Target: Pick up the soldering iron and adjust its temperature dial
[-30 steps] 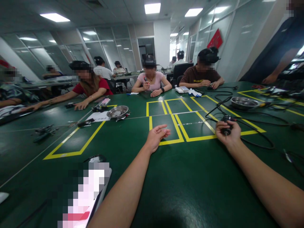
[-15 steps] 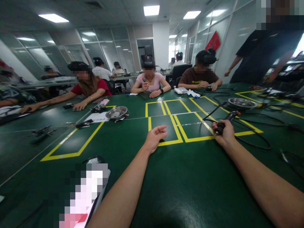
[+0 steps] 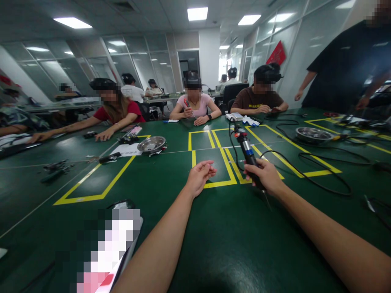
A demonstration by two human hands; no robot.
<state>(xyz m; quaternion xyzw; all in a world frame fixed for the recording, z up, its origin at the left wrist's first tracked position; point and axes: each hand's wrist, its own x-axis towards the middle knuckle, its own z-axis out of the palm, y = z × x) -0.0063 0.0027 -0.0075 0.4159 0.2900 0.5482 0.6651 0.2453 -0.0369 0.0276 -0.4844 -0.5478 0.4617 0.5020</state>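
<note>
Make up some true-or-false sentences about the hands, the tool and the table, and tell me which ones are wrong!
1. The right hand holds a black tool. True.
2. The left hand grips that tool too. False: only the right one does.
3. There is yellow tape on the table. True.
4. The table is red. False: it is green.
5. The two hands are apart. True.

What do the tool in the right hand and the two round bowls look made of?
The tool in the right hand: black casing probably plastic, smooth and dull; blue and silver collar perhaps metal, as it shines.

Left bowl and right bowl: likely stainless steel, polished, given their silvery, mirror-like glints.
</note>
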